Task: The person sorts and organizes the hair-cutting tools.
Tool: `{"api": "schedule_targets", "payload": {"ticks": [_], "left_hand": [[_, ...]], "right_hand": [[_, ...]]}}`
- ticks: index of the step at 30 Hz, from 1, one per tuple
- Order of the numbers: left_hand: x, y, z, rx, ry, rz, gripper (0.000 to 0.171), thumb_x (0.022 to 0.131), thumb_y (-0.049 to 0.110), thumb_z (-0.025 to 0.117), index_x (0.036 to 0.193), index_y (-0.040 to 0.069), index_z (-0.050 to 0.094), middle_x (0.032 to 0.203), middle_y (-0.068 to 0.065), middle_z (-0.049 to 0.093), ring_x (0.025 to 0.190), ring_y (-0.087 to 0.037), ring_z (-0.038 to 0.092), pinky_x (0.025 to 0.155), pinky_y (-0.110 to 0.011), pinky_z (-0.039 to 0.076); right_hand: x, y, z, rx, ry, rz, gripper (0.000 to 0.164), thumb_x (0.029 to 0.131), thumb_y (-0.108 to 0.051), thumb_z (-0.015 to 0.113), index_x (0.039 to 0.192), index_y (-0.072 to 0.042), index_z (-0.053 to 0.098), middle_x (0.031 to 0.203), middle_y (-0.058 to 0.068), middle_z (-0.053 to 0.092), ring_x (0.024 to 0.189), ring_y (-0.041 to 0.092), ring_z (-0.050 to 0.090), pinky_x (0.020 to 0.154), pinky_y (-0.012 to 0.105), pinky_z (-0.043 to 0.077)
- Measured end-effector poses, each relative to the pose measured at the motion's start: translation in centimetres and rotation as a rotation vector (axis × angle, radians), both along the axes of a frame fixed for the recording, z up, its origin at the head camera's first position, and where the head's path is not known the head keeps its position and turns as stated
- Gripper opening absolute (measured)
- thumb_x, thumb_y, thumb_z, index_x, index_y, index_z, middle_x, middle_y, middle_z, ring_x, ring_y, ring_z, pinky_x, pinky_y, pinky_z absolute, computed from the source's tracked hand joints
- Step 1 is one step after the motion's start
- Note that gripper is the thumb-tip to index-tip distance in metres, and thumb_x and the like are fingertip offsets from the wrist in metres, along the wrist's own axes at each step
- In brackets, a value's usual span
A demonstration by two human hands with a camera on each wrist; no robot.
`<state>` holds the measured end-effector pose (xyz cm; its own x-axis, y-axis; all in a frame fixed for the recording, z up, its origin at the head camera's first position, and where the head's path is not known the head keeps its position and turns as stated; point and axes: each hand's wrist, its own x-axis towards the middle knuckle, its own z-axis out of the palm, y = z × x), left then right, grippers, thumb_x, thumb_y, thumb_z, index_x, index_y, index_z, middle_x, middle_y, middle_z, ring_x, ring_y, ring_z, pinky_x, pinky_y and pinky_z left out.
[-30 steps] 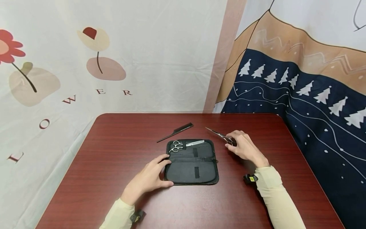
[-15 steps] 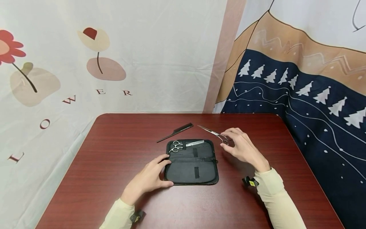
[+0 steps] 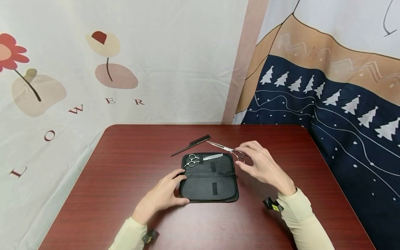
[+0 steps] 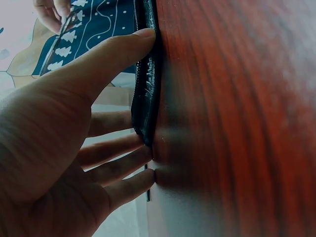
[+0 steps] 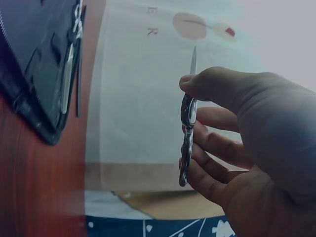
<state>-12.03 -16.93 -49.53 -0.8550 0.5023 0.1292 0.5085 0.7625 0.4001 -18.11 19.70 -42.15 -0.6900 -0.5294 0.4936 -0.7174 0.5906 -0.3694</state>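
An unfolded black zip case (image 3: pixel 200 191) lies on the table, with silver thinning scissors (image 3: pixel 213 157) strapped along its far half. My left hand (image 3: pixel 160 196) rests against the left side of the case, thumb on the near edge; in the left wrist view its fingers (image 4: pixel 123 190) stretch out fairly straight to the case and tabletop. Between thumb and fingers my right hand (image 3: pixel 265 165) pinches a second pair of scissors (image 3: pixel 220 146) by the handles. Their closed blades point left, above the far right corner of the case. The right wrist view shows these scissors (image 5: pixel 187 123) edge-on.
A black tail comb (image 3: pixel 197 141) lies behind the case, and the scissor tips overlap its right end in the head view. The reddish-brown table (image 3: pixel 109 166) has rounded far corners. Printed cloth (image 3: pixel 181 69) hangs behind it.
My right hand has carried the scissors left, from the right of the case to over its far right corner. The left hand and the case have stayed put.
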Motion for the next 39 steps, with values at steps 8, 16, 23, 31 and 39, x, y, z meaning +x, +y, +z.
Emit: {"api": "schedule_targets", "payload": {"ticks": [8, 16, 23, 31, 39], "left_hand": [[0.1, 0.1, 0.1, 0.005, 0.016, -0.003, 0.08, 0.067, 0.045, 0.092, 0.127, -0.002, 0.067, 0.144, -0.019, 0.054, 0.125, -0.031, 0.056, 0.1, -0.047, 0.052], [0.3, 0.2, 0.2, -0.013, 0.01, 0.012, 0.082, 0.068, 0.047, 0.09, 0.129, -0.001, 0.066, 0.145, -0.017, 0.053, 0.127, -0.03, 0.054, 0.101, -0.046, 0.051], [0.7, 0.1, 0.3, -0.008, 0.011, 0.026, 0.085, 0.069, 0.049, 0.088, 0.134, 0.001, 0.064, 0.148, -0.018, 0.052, 0.13, -0.032, 0.051, 0.104, -0.049, 0.049], [0.7, -0.3, 1.3, 0.037, 0.102, 0.023, 0.09, 0.07, 0.051, 0.089, 0.142, 0.006, 0.061, 0.147, -0.015, 0.054, 0.131, -0.03, 0.051, 0.104, -0.051, 0.048], [-0.7, -0.4, 3.7, 0.12, 0.242, 0.016, 0.088, 0.079, 0.05, 0.084, 0.151, 0.007, 0.053, 0.153, -0.009, 0.048, 0.139, -0.023, 0.042, 0.11, -0.047, 0.043]], "right_hand": [[1.2, -1.1, 0.9, -0.014, 0.055, 0.068, 0.038, 0.079, -0.014, 0.085, 0.114, -0.002, 0.075, 0.114, 0.006, 0.066, 0.107, 0.016, 0.056, 0.081, 0.037, 0.055], [1.9, -1.6, 1.5, -0.01, 0.067, 0.115, 0.04, 0.08, -0.012, 0.085, 0.116, 0.0, 0.074, 0.114, 0.006, 0.064, 0.106, 0.016, 0.054, 0.079, 0.035, 0.054], [2.1, -1.6, 1.8, -0.01, 0.074, 0.121, 0.04, 0.08, -0.011, 0.085, 0.116, 0.001, 0.074, 0.114, 0.006, 0.064, 0.106, 0.017, 0.053, 0.08, 0.034, 0.054], [2.1, -1.6, 1.9, -0.006, 0.087, 0.122, 0.04, 0.079, -0.011, 0.085, 0.116, 0.001, 0.075, 0.113, 0.007, 0.064, 0.106, 0.018, 0.054, 0.079, 0.035, 0.054], [2.2, -1.6, 2.1, 0.003, 0.075, 0.113, 0.039, 0.081, -0.012, 0.084, 0.117, -0.001, 0.074, 0.114, 0.006, 0.064, 0.107, 0.017, 0.053, 0.081, 0.034, 0.053]]}}
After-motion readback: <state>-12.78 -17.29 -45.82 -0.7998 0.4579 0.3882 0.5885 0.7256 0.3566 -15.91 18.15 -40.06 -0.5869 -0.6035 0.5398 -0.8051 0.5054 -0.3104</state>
